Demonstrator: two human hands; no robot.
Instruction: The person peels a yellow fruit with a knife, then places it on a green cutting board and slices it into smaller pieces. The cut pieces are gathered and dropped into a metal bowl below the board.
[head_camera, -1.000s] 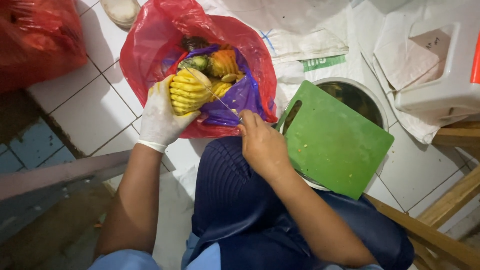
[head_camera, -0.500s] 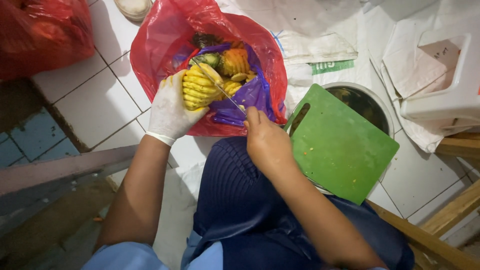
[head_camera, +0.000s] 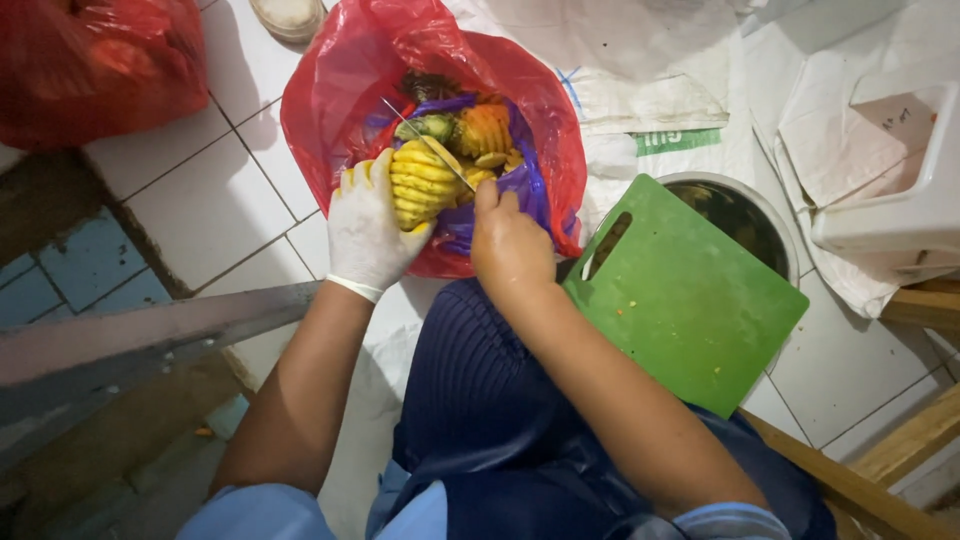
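The peeled pineapple (head_camera: 425, 182) is yellow, its flesh cut in spiralling ridged grooves, and sits over the mouth of a crinkled red plastic bag (head_camera: 330, 110) lined with purple film and rind scraps. The left hand (head_camera: 368, 228), in one white latex glove, wraps around the fruit. The bare right hand (head_camera: 510, 245) is clenched on a thin steel knife (head_camera: 425, 142) laid across it. One flat green plastic cutting board (head_camera: 685, 300) covers a round bucket on the white tiled floor (head_camera: 215, 205). A second red bag (head_camera: 95, 60) lies top left.
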